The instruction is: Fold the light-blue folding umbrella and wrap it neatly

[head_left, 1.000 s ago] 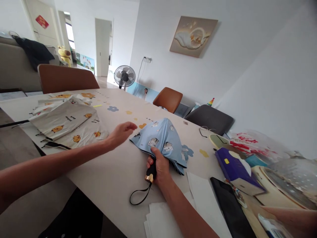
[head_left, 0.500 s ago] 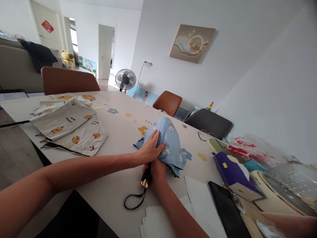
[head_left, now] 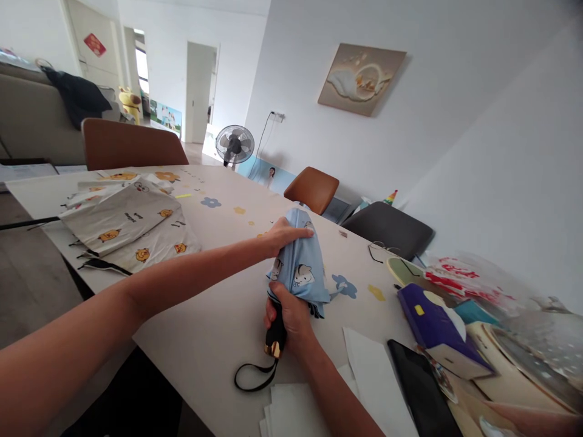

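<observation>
A light blue folding umbrella [head_left: 303, 267] with a white animal print is held above the table [head_left: 218, 340], its canopy bunched and pointing away from me. My right hand [head_left: 291, 312] is wrapped round the black handle near the canopy's lower edge. From the handle's gold-coloured end hangs a black wrist strap [head_left: 255, 379]. Higher up, my left hand [head_left: 286, 235] is closed round the gathered fabric, its thumb lying across the front. A second umbrella [head_left: 132, 221], cream with yellow cartoon figures, lies loosely folded at the left of the table.
At the right are white papers [head_left: 373, 376], a black tablet-like device [head_left: 421, 388], a purple tissue box [head_left: 441, 331], eyeglasses [head_left: 382, 249] and a plastic bag [head_left: 478, 279]. Chairs stand around the table, among them a brown one [head_left: 132, 145]. A fan [head_left: 234, 144] stands farther back.
My left hand has moved up the blue canopy and now grips it near the top. The canopy is narrower and more gathered. My right hand stays on the handle, its thumb now in view.
</observation>
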{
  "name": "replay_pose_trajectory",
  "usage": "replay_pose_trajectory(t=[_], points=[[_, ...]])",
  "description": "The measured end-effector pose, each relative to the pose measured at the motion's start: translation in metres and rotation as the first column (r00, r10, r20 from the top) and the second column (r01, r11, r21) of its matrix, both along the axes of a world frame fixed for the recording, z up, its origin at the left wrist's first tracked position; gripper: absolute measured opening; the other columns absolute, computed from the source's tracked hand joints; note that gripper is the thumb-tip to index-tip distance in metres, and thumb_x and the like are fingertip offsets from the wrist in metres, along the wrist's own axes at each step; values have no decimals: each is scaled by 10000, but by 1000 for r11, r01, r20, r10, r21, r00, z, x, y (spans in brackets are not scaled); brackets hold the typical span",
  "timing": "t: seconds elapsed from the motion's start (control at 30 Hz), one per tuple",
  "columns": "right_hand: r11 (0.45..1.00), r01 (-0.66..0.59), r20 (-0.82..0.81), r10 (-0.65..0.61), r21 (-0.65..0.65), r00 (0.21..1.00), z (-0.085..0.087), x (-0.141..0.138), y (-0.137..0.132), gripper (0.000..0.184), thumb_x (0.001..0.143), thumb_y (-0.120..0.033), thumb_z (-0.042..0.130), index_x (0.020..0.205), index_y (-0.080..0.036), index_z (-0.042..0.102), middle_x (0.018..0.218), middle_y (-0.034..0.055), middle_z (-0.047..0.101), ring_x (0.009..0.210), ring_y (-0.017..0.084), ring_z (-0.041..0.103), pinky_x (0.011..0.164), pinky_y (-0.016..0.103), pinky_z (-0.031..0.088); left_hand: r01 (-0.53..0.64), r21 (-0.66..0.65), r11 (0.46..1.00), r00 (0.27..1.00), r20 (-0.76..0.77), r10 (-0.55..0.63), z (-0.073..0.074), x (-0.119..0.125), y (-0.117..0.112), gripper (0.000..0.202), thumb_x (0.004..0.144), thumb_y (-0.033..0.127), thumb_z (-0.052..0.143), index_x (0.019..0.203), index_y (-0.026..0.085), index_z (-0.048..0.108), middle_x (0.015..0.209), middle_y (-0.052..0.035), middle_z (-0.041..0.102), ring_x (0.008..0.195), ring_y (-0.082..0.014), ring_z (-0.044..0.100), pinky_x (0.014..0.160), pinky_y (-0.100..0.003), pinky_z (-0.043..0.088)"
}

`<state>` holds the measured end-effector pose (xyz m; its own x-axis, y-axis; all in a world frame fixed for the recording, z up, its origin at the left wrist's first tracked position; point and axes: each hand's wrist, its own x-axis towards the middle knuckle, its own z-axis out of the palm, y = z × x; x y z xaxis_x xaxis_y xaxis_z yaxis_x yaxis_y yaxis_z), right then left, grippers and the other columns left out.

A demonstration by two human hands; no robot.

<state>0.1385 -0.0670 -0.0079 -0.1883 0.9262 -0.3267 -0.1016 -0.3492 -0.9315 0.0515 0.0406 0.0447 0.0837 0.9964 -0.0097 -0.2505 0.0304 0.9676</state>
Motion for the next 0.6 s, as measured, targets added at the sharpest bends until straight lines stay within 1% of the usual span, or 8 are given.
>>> replay_pose_trajectory(t=[0.07,0.13,0.3,0.37,0.43,0.47,0.53,0.6], points=[[999,-34,-21,34,-5,999,2,2,0,410,687,-359,516,349,-181,367,284,-39,359,249,74,370,291,192,284,12,-78,997,1000,25,-10,0,-3,6,448,487,286,757,861,125,569,847,-127,638,783,-245,608,655,-340,485],[997,-73,-17,73,4,997,2,4,2,412,691,-364,511,352,-184,363,286,-37,359,254,76,374,294,191,286,-21,-106,994,998,53,27,-2,-4,9,382,495,242,739,819,121,576,811,-115,636,735,-228,608,627,-341,493],[994,-106,-18,106,7,994,1,6,7,395,699,-353,531,380,-167,392,311,-30,388,274,82,405,315,194,324,-146,-1,989,984,100,145,-5,-2,12,259,525,154,665,766,126,577,744,-80,615,688,-203,594,625,-343,489],[997,-83,-32,83,5,996,0,5,8,336,693,-363,560,451,-151,465,323,-36,402,286,95,429,332,207,367,-164,40,986,981,108,159,-2,-2,11,237,534,147,652,756,131,573,733,-74,609,688,-197,588,643,-347,483],[998,-67,-52,67,0,996,1,4,8,271,687,-386,587,591,-135,559,364,-31,457,317,118,471,357,236,423,-173,72,982,979,123,163,3,-2,9,214,543,137,639,744,134,565,719,-66,600,679,-185,580,652,-346,479],[998,-61,-71,60,-4,996,1,4,9,266,681,-396,602,673,-130,591,430,-11,523,362,135,511,376,258,455,-175,83,981,978,130,163,5,-2,8,203,548,131,632,738,136,561,711,-62,594,670,-179,576,649,-343,477],[998,-61,-127,58,-16,990,1,5,9,297,665,-396,636,802,-134,613,702,60,651,528,177,600,437,315,516,-177,92,980,977,134,164,10,-3,5,195,555,124,623,737,138,555,703,-56,584,657,-169,567,637,-337,475],[995,-96,-207,88,-27,974,1,7,9,327,657,-375,656,886,-147,606,996,103,638,706,216,629,514,374,549,-179,88,980,978,124,167,13,-4,2,206,557,126,624,752,139,556,707,-54,581,656,-165,560,627,-330,473]])
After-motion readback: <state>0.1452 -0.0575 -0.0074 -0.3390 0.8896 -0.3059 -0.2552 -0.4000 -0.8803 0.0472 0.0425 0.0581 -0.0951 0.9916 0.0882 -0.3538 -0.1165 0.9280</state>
